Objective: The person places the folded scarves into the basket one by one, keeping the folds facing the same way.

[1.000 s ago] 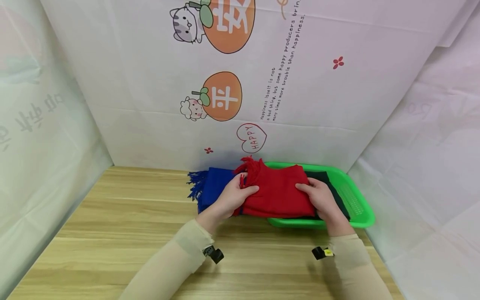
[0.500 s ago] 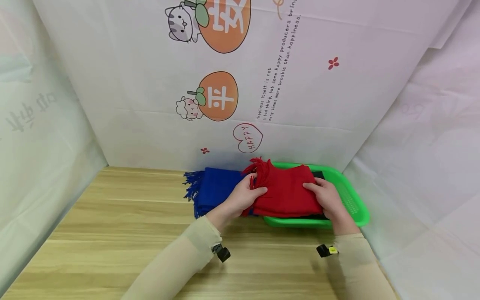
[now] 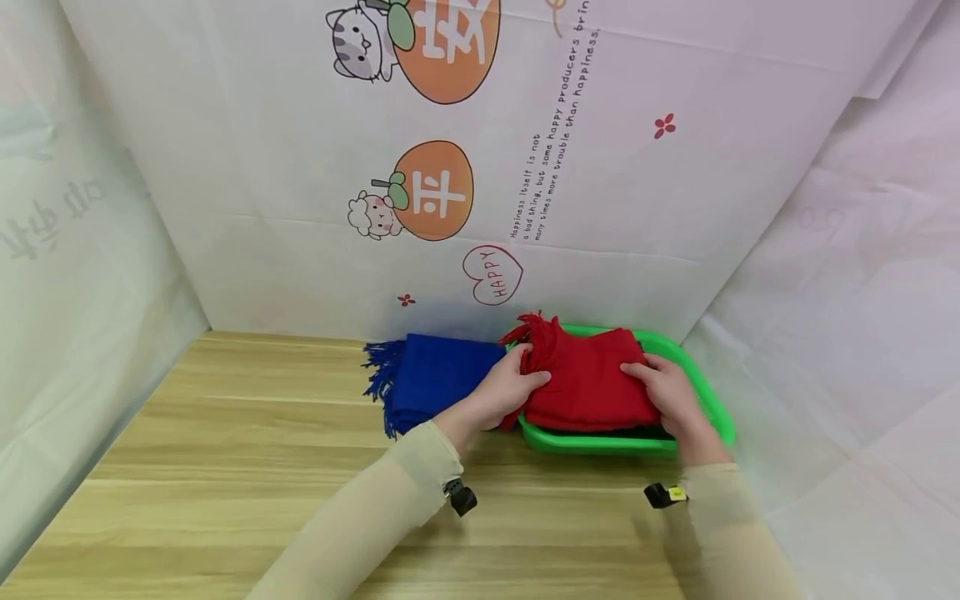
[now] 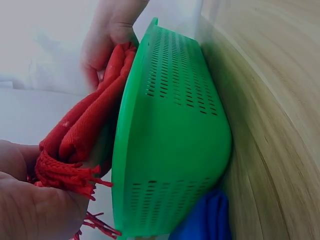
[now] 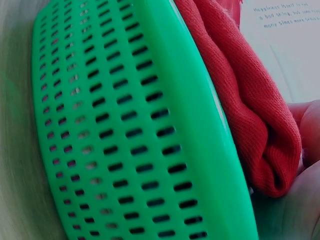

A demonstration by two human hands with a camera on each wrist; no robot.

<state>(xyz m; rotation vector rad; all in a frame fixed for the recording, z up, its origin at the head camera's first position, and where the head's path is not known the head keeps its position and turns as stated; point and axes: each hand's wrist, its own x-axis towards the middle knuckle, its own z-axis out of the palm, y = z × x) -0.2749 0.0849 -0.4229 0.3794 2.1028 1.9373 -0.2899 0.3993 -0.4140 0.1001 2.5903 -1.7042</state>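
A folded red scarf (image 3: 588, 379) with a fringed end lies between my two hands, over the green plastic basket (image 3: 600, 443). My left hand (image 3: 513, 387) pinches its fringed side, thumb on top. On the opposite side my right hand (image 3: 667, 396) grips the folded edge, thumb also on top. In the left wrist view the red scarf (image 4: 87, 115) sits at rim height of the perforated green basket (image 4: 165, 130). The right wrist view has the scarf's thick fold (image 5: 250, 105) just above the basket rim (image 5: 200, 100). Dark cloth inside the basket is mostly hidden under the scarf.
A folded blue scarf (image 3: 446, 375) with blue fringe lies on the wooden table (image 3: 247, 442), left of the basket and partly behind my left forearm. A printed white sheet (image 3: 585, 183) stands behind the table, with white sheets at both sides.
Both hands have carried the red scarf rightward, from overlapping the blue scarf to over the green basket. More of the blue scarf shows now, and the dark cloth has become mostly covered.
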